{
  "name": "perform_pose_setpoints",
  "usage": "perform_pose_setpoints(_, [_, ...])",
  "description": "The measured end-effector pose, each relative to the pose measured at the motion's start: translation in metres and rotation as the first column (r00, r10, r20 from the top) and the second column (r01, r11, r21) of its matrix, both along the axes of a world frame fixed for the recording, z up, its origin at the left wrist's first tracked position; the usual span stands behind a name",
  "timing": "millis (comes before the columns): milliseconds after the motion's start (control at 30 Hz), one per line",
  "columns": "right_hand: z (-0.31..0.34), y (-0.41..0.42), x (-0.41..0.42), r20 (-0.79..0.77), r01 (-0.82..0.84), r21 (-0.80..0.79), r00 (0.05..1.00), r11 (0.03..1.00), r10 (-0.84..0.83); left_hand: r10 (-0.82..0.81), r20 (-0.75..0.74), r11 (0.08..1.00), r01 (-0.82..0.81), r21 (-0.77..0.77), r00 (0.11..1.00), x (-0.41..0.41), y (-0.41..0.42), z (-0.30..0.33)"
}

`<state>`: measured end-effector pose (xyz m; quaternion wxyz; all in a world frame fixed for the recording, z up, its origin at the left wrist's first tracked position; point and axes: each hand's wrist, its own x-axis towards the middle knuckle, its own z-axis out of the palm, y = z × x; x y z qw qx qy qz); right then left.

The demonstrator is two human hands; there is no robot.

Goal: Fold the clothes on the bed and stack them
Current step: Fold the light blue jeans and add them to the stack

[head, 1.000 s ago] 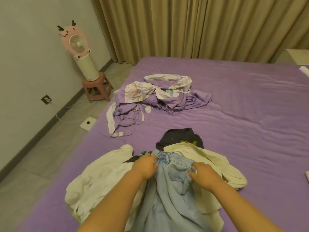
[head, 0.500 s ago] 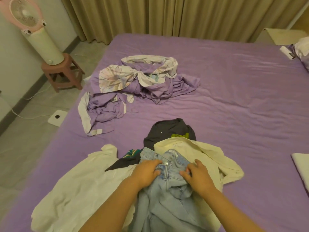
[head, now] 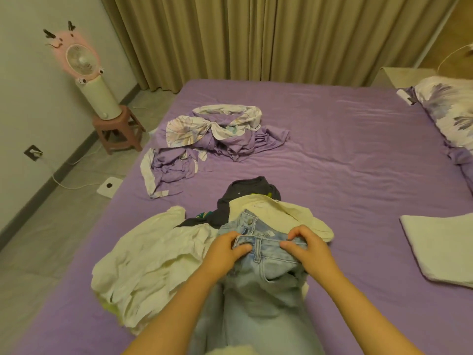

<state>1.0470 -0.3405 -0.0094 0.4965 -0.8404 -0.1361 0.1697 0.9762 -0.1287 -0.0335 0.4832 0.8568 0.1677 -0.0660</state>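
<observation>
We pinch the jeans (head: pixel 261 285) waistband with our left hand (head: pixel 225 252) and right hand (head: pixel 307 247); their legs run toward the frame's bottom.

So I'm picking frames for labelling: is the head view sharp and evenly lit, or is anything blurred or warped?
Head view: dim, warm light, no glare; both hands and the jeans waistband read clearly; a pale blurred patch sits at the bottom edge; wide-angle bending curves the curtain and the bed.
</observation>
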Motion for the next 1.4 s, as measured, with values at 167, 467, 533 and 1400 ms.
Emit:
perform_pose_setpoints(167, [0.055, -0.057, -0.032, 0.11, -0.122, -0.087, 0.985, 0.989, 0.131, -0.08, -0.009, 0.997, 0.08, 0.014, 0.997, -0.036, -0.056, 0.046])
perform_pose_setpoints(467, [0.151, -0.119, -0.078, 0.189, -0.179, 0.04, 0.967, 0.983, 0.169, -0.216, -0.015, 0.976, 0.216, -0.001, 0.976, -0.076, -0.115, 0.121])
perform_pose_setpoints(533, [0.173, -0.127, -0.095, 0.199, -0.212, 0.071, 0.961, 0.975, 0.194, -0.28, -0.012, 0.96, 0.28, 0.014, 0.96, -0.082, -0.12, 0.135])
perform_pose_setpoints(1400, [0.349, -0.247, -0.281, 0.368, 0.054, 0.391, 0.906, 0.919, -0.21, -0.569, -0.328, 0.654, 0.174, -0.736, 0.754, -0.175, -0.255, 0.146])
